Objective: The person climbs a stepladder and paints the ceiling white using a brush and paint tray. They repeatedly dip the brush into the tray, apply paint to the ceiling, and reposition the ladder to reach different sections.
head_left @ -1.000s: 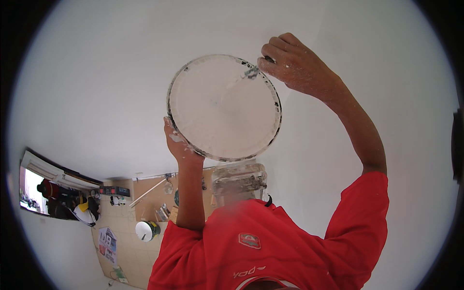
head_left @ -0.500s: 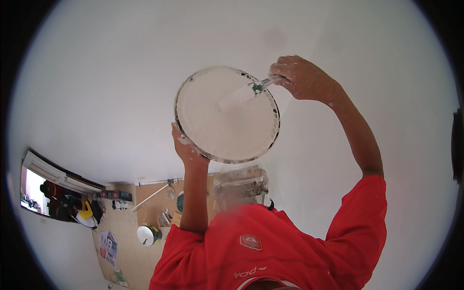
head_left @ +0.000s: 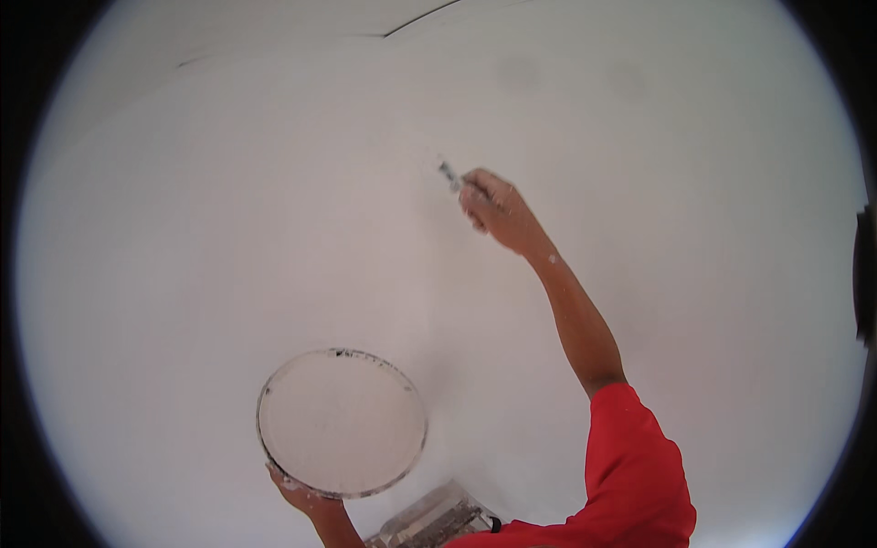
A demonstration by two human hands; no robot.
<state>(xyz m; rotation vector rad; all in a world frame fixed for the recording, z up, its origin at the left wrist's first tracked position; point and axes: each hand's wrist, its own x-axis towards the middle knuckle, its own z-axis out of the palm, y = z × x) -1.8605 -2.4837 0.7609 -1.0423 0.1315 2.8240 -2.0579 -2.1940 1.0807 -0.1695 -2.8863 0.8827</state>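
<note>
Wall, pale and softly lit, takes up most of the view and curves away at the dark fisheye rim. Against it, low on the right, comes the red shirt, its short sleeve ending above the elbow of the raised right arm. Next in size is the round disc, dark-edged and off-white across its face (whether a lid or a filled tub, this angle does not tell), placed low and left of centre. A worn, smeared stand shows at the lower edge, between the disc and the shirt. The right hand, well above and to the right of the disc, has its fingers curled around a hand tool. The left hand, flecked with white, grips the disc at its lower-left edge, with part of the hand hidden beneath. The hand tool is the smallest, pointing up and left from the right fist; its greenish part shows, but its tip blurs into the paleness, and contact with the wall cannot be judged.
</note>
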